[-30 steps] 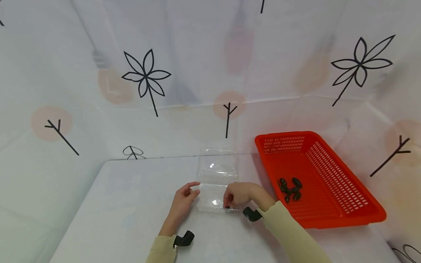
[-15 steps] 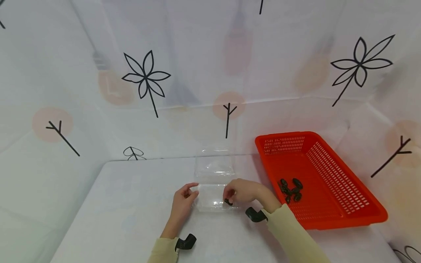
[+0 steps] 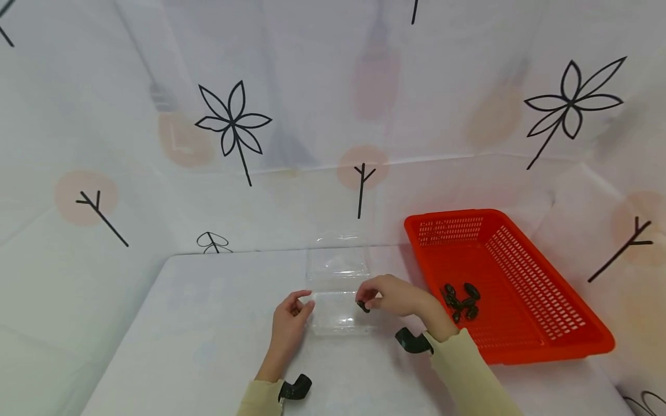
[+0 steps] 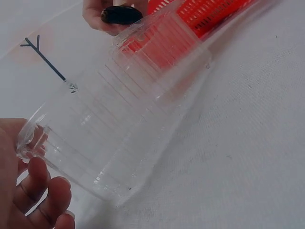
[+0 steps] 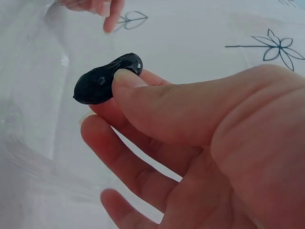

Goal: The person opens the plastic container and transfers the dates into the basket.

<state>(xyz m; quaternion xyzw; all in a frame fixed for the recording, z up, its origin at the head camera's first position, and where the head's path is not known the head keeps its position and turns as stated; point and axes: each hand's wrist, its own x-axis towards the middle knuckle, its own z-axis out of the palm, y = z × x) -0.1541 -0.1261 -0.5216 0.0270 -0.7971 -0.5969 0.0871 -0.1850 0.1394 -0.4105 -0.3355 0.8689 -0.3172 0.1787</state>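
Observation:
My right hand (image 3: 398,296) pinches a small dark, glossy, peanut-shaped piece (image 5: 95,86) between thumb and fingertips. In the head view this hand is over the right end of a clear plastic clamshell box (image 3: 335,319). The box lies with its lid (image 3: 338,263) folded back toward the wall. At the box's left end, my left hand (image 3: 288,329) grips the edge, one finger showing through the plastic in the left wrist view. From that side the dark piece (image 4: 121,15) appears above the far end of the box. No other dark piece shows inside the box.
A red plastic basket (image 3: 551,351) with slotted sides stands to the right. Several more dark pieces (image 3: 470,290) lie at its left side. A white cloth with drawn flowers (image 3: 234,121) hangs behind the white table (image 3: 192,323).
My right hand has risen from the box's near right corner and moved back with the dark piece in its fingers. My left hand stays at the box's left end.

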